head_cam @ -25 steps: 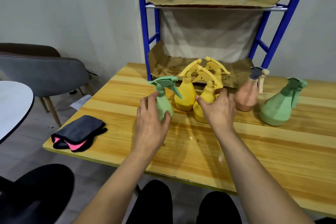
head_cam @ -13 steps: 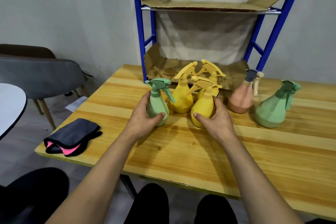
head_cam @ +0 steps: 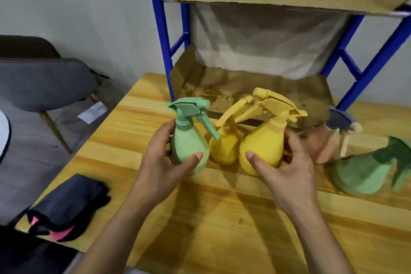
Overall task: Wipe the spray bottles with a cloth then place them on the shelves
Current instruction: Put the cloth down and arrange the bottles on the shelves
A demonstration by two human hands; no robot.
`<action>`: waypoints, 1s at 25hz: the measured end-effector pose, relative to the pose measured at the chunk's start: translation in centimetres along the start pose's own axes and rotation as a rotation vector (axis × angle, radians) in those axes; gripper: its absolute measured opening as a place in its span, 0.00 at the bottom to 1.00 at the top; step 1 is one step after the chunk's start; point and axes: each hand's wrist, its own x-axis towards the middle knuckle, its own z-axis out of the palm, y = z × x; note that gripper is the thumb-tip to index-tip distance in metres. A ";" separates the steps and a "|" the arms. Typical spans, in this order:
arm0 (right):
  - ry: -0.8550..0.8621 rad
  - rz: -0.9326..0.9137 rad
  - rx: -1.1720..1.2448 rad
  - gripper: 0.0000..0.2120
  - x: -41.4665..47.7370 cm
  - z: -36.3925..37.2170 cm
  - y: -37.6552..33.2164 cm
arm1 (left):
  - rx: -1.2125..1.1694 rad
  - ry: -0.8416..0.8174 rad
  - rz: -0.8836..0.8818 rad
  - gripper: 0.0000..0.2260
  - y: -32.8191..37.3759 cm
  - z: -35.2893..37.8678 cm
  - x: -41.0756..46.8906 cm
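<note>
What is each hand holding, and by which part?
Left hand grips the small green spray bottle around its body; right hand grips the front yellow spray bottle likewise.

A plain pale grey wall (head_cam: 77,6) rises well beyond the left grip (head_cam: 160,162). Far to that grip's left a grey padded chair (head_cam: 44,82) on wooden legs stands on the grey floor (head_cam: 29,162), a white paper slip (head_cam: 92,113) by its legs. Under the grip lies a yellow wooden tabletop (head_cam: 222,218).

Plain workroom: shelving rack (head_cam: 160,29), wooden table (head_cam: 222,218)

No text, label or number can be read anywhere.
</note>
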 end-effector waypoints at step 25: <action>0.002 -0.128 -0.059 0.35 26.0 -9.2 -22.8 | 0.081 0.026 -0.019 0.33 26.6 -6.6 24.2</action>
